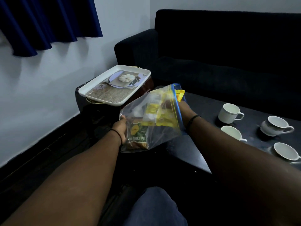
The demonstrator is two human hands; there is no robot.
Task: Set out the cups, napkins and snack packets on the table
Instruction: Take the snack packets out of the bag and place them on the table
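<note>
A clear zip bag [135, 110] with a blue seal hangs in the air over the dark table's left corner. Inside it lie yellow snack packets [161, 118] and a green packet [138, 136]. My left hand [121, 129] grips the bag's lower left edge. My right hand [182, 108] reaches into the bag's open mouth, its fingers hidden among the yellow packets. Several white cups stand on the dark table [200, 150] at the right, among them an upright cup [229, 113], a cup on a saucer [275, 125] and a low cup [285, 150].
A white printed tray [99, 86] sits on a small side stand at the left of the table. A dark sofa [228, 46] runs behind the table. Blue curtains [45, 22] hang on the left wall. My knee [154, 207] shows at the bottom.
</note>
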